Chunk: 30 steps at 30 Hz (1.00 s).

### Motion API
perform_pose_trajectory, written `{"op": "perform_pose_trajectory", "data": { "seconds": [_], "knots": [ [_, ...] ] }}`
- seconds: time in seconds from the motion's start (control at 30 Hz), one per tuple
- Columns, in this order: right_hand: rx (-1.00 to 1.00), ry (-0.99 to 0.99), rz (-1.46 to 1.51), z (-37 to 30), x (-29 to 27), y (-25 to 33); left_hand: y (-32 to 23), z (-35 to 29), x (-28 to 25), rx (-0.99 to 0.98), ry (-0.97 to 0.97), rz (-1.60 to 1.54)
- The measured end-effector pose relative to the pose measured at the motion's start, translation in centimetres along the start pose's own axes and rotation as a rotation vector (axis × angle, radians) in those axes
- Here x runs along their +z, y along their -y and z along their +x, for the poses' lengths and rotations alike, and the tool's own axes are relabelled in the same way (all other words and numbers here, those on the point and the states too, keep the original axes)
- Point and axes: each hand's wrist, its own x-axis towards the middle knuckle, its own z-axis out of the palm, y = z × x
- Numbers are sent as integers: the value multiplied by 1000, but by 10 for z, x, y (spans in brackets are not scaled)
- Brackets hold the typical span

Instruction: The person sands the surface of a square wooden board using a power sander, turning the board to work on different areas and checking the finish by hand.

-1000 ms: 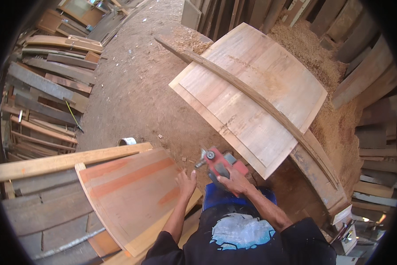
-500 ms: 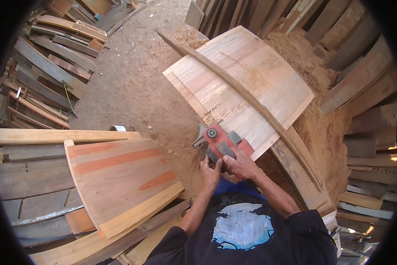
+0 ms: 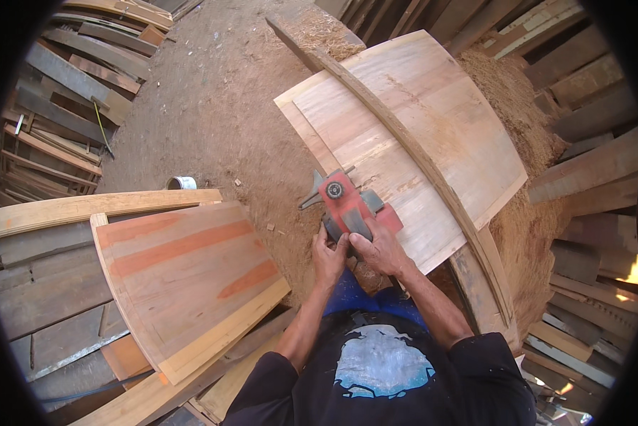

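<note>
Both my hands are on a red and grey electric hand planer (image 3: 352, 210) just in front of my body. My left hand (image 3: 330, 260) is closed round its near left side, thumb toward the middle. My right hand (image 3: 381, 250) grips its near right side, fingers partly hidden by the tool. The planer is over the near left edge of a pale wooden panel (image 3: 433, 167); whether it touches the wood I cannot tell. A long narrow wooden batten (image 3: 404, 142) lies diagonally across the panel.
To the left, another wooden panel (image 3: 184, 273) with orange-red stripes rests over stacked boards. A white can (image 3: 182, 183) stands behind it. Wood shavings (image 3: 521, 234) cover the ground beyond the panel at right. Stacked planks (image 3: 603, 188) line the right side.
The view has shifted, so the pale panel appears farther right. My hands and the planer have moved slightly left and away from me, still together.
</note>
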Motion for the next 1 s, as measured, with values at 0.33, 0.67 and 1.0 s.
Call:
{"op": "perform_pose_trajectory", "data": {
  "seconds": [0.33, 0.67, 1.0],
  "knots": [
    [33, -2, 45, 57, 11, 22, -21, 52, -17, 90, -1, -171],
    [30, 25, 4, 102, 18, 27, -34, 95, -33, 88, -3, -217],
    [-9, 15, -13, 156, 24, 57, -54, 145, -51, 51, -25, -268]
  ]
}}
